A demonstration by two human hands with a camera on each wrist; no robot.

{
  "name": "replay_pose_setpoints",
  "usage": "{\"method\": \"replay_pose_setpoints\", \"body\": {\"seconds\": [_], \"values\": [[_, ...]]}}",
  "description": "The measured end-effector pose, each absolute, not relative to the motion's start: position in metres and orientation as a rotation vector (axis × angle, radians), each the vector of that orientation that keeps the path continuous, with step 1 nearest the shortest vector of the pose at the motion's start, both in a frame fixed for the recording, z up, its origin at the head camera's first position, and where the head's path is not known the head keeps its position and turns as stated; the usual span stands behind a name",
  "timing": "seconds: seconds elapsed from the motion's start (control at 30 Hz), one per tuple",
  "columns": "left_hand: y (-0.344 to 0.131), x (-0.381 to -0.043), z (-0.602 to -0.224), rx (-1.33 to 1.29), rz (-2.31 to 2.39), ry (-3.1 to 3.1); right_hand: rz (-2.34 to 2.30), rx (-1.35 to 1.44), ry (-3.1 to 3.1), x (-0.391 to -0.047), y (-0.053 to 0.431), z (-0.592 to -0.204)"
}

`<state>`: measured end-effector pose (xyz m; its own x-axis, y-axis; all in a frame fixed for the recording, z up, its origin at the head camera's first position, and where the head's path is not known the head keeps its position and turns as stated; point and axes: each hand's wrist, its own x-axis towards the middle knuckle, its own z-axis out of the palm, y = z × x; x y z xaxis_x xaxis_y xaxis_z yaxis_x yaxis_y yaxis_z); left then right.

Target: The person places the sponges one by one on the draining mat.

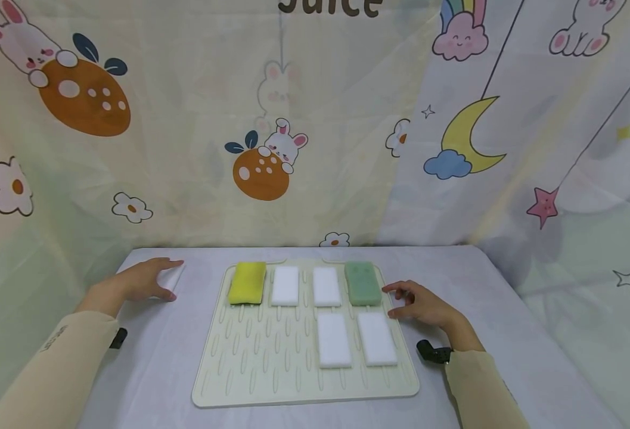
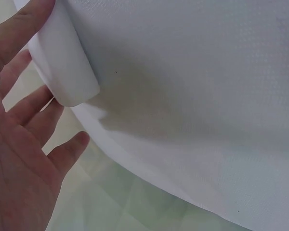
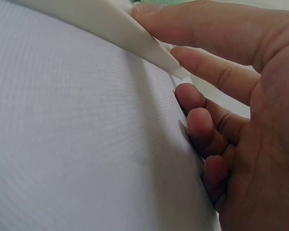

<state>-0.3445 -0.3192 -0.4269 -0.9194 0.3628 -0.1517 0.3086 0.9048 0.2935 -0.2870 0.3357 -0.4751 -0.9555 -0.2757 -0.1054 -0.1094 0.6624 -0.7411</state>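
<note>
At the table's left edge my left hand (image 1: 139, 280) spans a white sponge (image 2: 65, 62), thumb on one side and fingers on the other. The palm covers part of it in the head view. My right hand (image 1: 424, 305) is at the right rim of a cream ribbed drying mat (image 1: 261, 384). Its thumb and forefinger touch the rim, while the other fingers bend loosely beside it. A yellow sponge (image 1: 247, 283), two white sponges and a green sponge (image 1: 363, 283) form the mat's back row. Two more white sponges (image 1: 334, 339) lie in front on the right.
A white cloth (image 1: 154, 369) covers the table. Behind it hangs a curtain (image 1: 186, 149) printed with rabbits, flowers and a moon. Dark wrist cameras (image 1: 434, 351) sit at both cuffs.
</note>
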Motion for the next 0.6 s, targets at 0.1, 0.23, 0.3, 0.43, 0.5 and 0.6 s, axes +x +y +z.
{"method": "replay_pose_setpoints", "body": {"seconds": [0.1,0.23,0.3,0.43,0.5,0.6], "values": [[-0.3193,-0.3438,-0.4263,0.503,0.393,2.870,-1.166,-0.313,2.671,-0.2871,0.3348,-0.4751],[-0.3202,-0.3432,-0.4254,0.483,0.406,2.865,-1.163,-0.321,2.671,-0.2864,0.3334,-0.4744],[-0.3205,-0.3430,-0.4254,0.471,0.421,2.859,-1.157,-0.321,2.673,-0.2862,0.3335,-0.4741],[-0.3209,-0.3441,-0.4267,0.460,0.435,2.855,-1.157,-0.320,2.675,-0.2869,0.3348,-0.4742],[-0.3206,-0.3447,-0.4271,0.465,0.435,2.857,-1.164,-0.330,2.674,-0.2871,0.3354,-0.4746],[-0.3197,-0.3443,-0.4269,0.464,0.435,2.859,-1.172,-0.330,2.666,-0.2861,0.3357,-0.4755]]}}
